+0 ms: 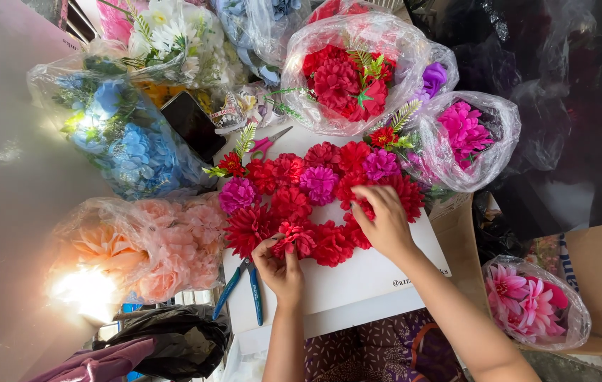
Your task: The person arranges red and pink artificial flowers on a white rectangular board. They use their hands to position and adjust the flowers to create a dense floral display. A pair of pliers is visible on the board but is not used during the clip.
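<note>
- The left hand (281, 267) pinches a red fabric flower (294, 238) between thumb and fingers, at the near edge of the flower ring (315, 201).
- The right hand (383, 221) rests on the ring's right side, fingers curled and pressed onto a red bloom; whether they grip it I cannot tell.
- The ring of red and magenta flowers lies on a white board (357, 283) in the middle of the bench.
- Blue-handled pliers (244, 286) lie just left of the left wrist on the board's near-left corner.
- Pink-handled scissors (269, 143) lie at the far edge of the ring.
- Plastic bags of flowers surround it: blue (124, 141) and peach (152, 247) at left, red (347, 74) far, pink (531, 301) near right.
</note>
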